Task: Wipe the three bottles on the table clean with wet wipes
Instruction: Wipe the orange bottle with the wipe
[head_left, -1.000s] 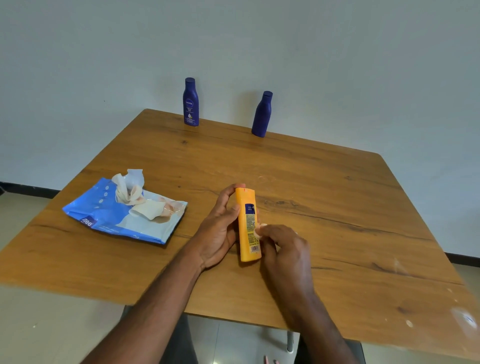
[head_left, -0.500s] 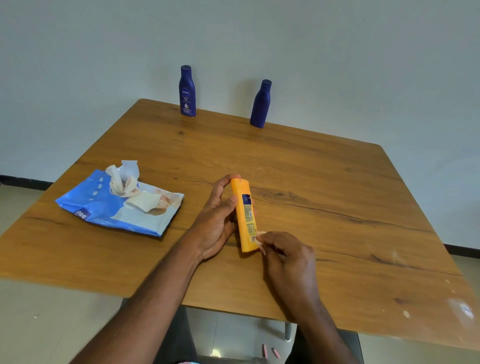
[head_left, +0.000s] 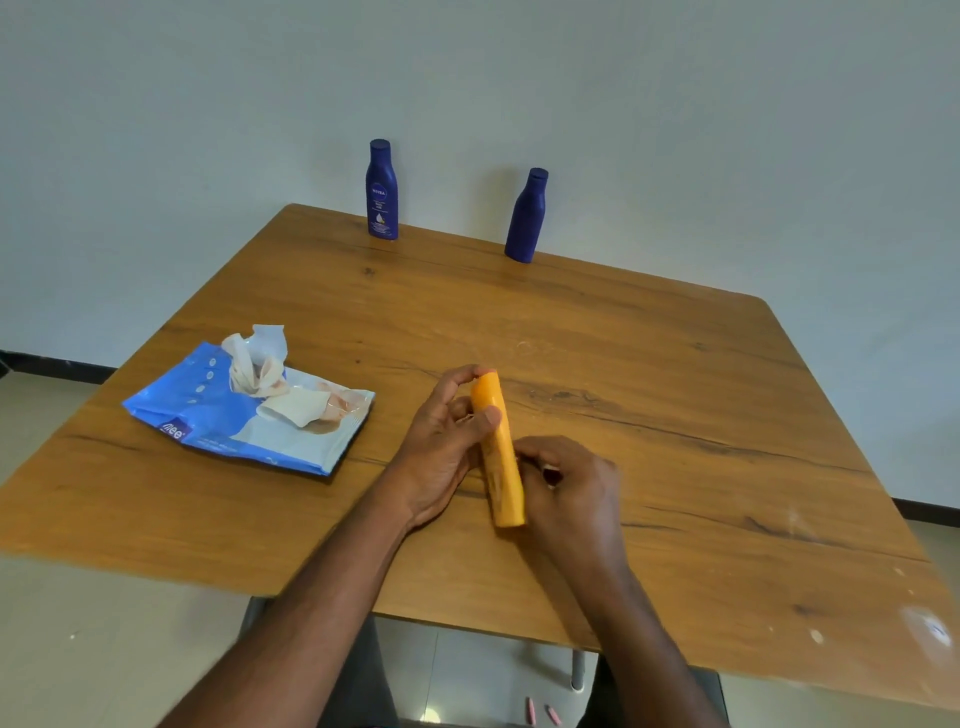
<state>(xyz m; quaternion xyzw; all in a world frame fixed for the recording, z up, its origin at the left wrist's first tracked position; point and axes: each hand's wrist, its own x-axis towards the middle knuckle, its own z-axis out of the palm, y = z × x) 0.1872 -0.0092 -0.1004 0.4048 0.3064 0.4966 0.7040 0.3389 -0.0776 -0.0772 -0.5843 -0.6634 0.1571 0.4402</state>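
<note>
Slim orange plastic bottle (head_left: 497, 447) near the middle of the square wooden table (head_left: 649, 395), lengthwise toward the far wall, cap end away. Left hand (head_left: 447, 449) grasping its upper half, thumb across the front, fingertips curled over the top end. Right hand (head_left: 569, 491) pressed against the lower right side, fingers folded in; cannot tell whether a wipe sits inside that grip. Whether lifted or resting on the wood, cannot tell.

Far edge, by the pale wall: dark blue plastic bottle with a white label (head_left: 382, 190) standing upright on the left, plain dark blue plastic bottle (head_left: 527, 217) upright to its right, well apart from each other. Left of the hands, flat blue-and-white pack of wet wipes (head_left: 223, 415), flap open, crumpled white wipe (head_left: 257, 358) sticking up from the opening.
</note>
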